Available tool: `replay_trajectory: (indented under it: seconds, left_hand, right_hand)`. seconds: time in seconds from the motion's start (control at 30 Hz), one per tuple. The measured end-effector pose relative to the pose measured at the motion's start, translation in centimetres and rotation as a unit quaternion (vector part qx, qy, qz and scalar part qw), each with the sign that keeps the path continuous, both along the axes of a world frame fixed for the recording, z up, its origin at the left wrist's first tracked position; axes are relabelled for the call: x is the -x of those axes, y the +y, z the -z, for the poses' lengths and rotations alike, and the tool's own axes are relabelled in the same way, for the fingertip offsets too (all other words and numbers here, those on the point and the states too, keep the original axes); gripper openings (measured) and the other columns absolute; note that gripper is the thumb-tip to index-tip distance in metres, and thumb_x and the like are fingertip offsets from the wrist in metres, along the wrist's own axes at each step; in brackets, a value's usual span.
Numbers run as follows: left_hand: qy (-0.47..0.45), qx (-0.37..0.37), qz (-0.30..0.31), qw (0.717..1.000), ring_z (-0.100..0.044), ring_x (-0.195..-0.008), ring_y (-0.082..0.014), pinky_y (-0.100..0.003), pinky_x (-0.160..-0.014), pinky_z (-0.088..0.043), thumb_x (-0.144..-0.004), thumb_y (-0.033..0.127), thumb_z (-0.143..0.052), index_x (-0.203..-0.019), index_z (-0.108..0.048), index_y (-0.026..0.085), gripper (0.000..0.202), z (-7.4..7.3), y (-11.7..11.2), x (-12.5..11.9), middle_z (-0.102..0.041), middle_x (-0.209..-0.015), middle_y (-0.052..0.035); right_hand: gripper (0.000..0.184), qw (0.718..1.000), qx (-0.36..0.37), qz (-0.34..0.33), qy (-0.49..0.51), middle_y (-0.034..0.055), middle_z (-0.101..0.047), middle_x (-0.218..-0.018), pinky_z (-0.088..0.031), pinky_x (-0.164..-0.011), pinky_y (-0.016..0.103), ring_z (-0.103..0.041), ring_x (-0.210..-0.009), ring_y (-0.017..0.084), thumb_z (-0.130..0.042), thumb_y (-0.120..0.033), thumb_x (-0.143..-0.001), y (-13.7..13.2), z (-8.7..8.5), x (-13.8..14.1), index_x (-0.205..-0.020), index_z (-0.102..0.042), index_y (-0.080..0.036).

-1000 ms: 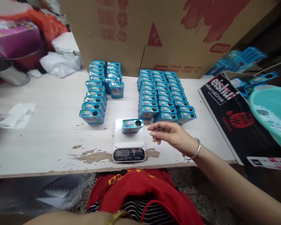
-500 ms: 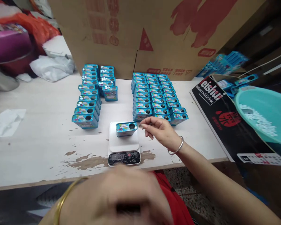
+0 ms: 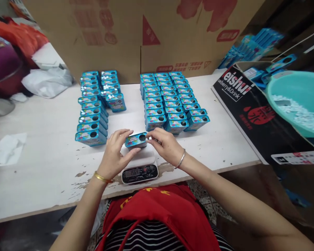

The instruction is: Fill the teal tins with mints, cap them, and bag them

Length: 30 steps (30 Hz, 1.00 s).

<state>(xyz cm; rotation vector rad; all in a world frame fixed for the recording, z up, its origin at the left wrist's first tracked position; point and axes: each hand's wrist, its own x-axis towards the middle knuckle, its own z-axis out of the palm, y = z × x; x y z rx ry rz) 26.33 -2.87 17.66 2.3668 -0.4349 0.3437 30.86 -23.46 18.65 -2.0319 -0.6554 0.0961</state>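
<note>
Item, nearest: red garment (image 3: 167,209) over striped cloth, at the lower edge of the view.

Item: kitchen scale (image 3: 140,170) at the near edge of the white table (image 3: 42,167); display lit, digits too small to read.

Item: blue tin (image 3: 135,139) over the scale's platform, round opening upward at its right end; whether it rests on the platform or is just clear of it cannot be told.

Item: left hand (image 3: 115,153), gold bracelet at the wrist; thumb and fingers clasped round the tin's left end.

Item: right hand (image 3: 166,146), silver bangle at the wrist; fingertips pinched on the tin's right end, beside the opening.

Judgement: weighing stage, one tin in both hands at the scale; any move of it calls for a level carry, the opening being uncovered.

Item: left rows of tins (image 3: 92,111) and right block of tins (image 3: 170,101), well apart, beyond the scale.

Item: crumpled white paper (image 3: 5,150), far left.

Item: black printed carton (image 3: 251,111) and teal basin (image 3: 298,94) holding white pellets (image 3: 300,113), right.

Item, farthest: cardboard box (image 3: 120,35) behind the tins.
</note>
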Motion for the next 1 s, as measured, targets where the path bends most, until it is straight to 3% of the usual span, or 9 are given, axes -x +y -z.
replay_trajectory:
  seconds: [0.1,0.17,0.3,0.4,0.5,0.63,0.8,0.9,1.0]
  left_hand:
    - [0.022,0.019,0.013,1.0,-0.05,-0.117,-0.0255,-0.045,-0.1,-0.042,-0.085,0.045,-0.063,-0.127,-0.05,0.025,0.049,0.0,0.0,-0.2,-0.053,-0.124,-0.0095]
    - [0.031,0.026,0.019,0.999,-0.051,-0.116,-0.0249,-0.044,-0.1,-0.043,-0.085,0.045,-0.063,-0.127,-0.05,0.024,0.049,0.1,0.0,-0.3,-0.054,-0.123,-0.0094]
    - [0.038,0.025,0.026,0.999,-0.052,-0.116,-0.0247,-0.044,-0.101,-0.042,-0.083,0.048,-0.064,-0.128,-0.049,0.023,0.053,0.3,0.1,-0.7,-0.056,-0.123,-0.0096]
    - [0.049,0.027,0.028,0.998,-0.053,-0.115,-0.0249,-0.043,-0.101,-0.043,-0.081,0.051,-0.067,-0.127,-0.05,0.022,0.057,0.5,0.0,-1.1,-0.057,-0.123,-0.01]
    - [0.064,0.042,0.029,0.997,-0.057,-0.108,-0.0236,-0.04,-0.095,-0.047,-0.08,0.05,-0.067,-0.121,-0.053,0.02,0.053,0.8,0.1,-1.4,-0.061,-0.116,-0.0096]
    - [0.054,0.043,0.054,0.996,-0.061,-0.093,-0.0194,-0.034,-0.083,-0.05,-0.084,0.043,-0.066,-0.111,-0.058,0.019,0.037,1.0,0.3,-1.7,-0.065,-0.1,-0.006]
    - [0.074,0.041,0.046,0.995,-0.061,-0.097,-0.0209,-0.036,-0.087,-0.05,-0.082,0.045,-0.068,-0.113,-0.058,0.02,0.041,0.9,0.9,-1.2,-0.065,-0.105,-0.0072]
    - [0.1,0.094,0.021,0.99,-0.06,-0.104,-0.0235,-0.04,-0.095,-0.049,-0.078,0.047,-0.071,-0.122,-0.054,0.021,0.054,0.8,1.6,-0.8,-0.063,-0.114,-0.0097]
    - [0.103,0.163,-0.02,0.981,-0.062,-0.103,-0.0227,-0.041,-0.096,-0.05,-0.083,0.046,-0.065,-0.125,-0.053,0.021,0.051,0.5,2.5,-0.5,-0.063,-0.113,-0.0101]
  right_hand:
    - [0.008,0.995,-0.071,0.04,0.061,0.0023,-0.056,-0.078,-0.041,-0.072,0.03,-0.051,-0.076,0.015,-0.059,-0.023,-0.085,0.0,0.4,0.3,-0.078,-0.059,-0.019]
    - [0.014,0.971,-0.154,0.064,0.173,-0.0005,-0.053,-0.071,-0.038,-0.063,0.027,-0.047,-0.067,0.012,-0.064,-0.03,-0.082,-0.1,0.4,0.6,-0.078,-0.058,-0.019]
    - [0.029,0.844,-0.334,0.071,0.413,-0.0042,-0.047,-0.068,-0.023,-0.047,0.021,-0.032,-0.052,0.006,-0.071,-0.041,-0.074,-0.8,-0.2,1.1,-0.082,-0.054,-0.02]
    - [0.028,0.766,-0.426,0.098,0.472,-0.0027,-0.05,-0.077,-0.022,-0.045,0.02,-0.031,-0.053,0.005,-0.072,-0.035,-0.07,-1.7,-0.2,1.6,-0.078,-0.05,-0.02]
    - [0.021,0.716,-0.468,0.122,0.503,-0.0016,-0.052,-0.077,-0.027,-0.045,0.019,-0.034,-0.053,0.006,-0.067,-0.029,-0.072,-2.6,0.7,2.5,-0.075,-0.048,-0.02]
    - [0.011,0.708,-0.462,0.152,0.512,-0.0002,-0.055,-0.074,-0.028,-0.043,0.019,-0.038,-0.053,0.008,-0.061,-0.023,-0.068,-3.6,2.3,3.7,-0.077,-0.055,-0.019]
    - [0.017,0.73,-0.422,0.199,0.5,0.0026,-0.061,-0.08,-0.029,-0.041,0.018,-0.043,-0.054,0.006,-0.065,-0.02,-0.064,-4.0,3.4,4.7,-0.08,-0.066,-0.015]
    - [0.022,0.738,-0.407,0.207,0.496,0.002,-0.062,-0.083,-0.026,-0.039,0.017,-0.042,-0.053,0.005,-0.07,-0.021,-0.065,-3.9,3.6,4.9,-0.087,-0.068,-0.016]
    - [0.025,0.726,-0.417,0.187,0.514,-0.0007,-0.06,-0.077,-0.021,-0.036,0.017,-0.034,-0.046,0.003,-0.072,-0.026,-0.069,-3.7,3.7,5.0,-0.091,-0.069,-0.016]
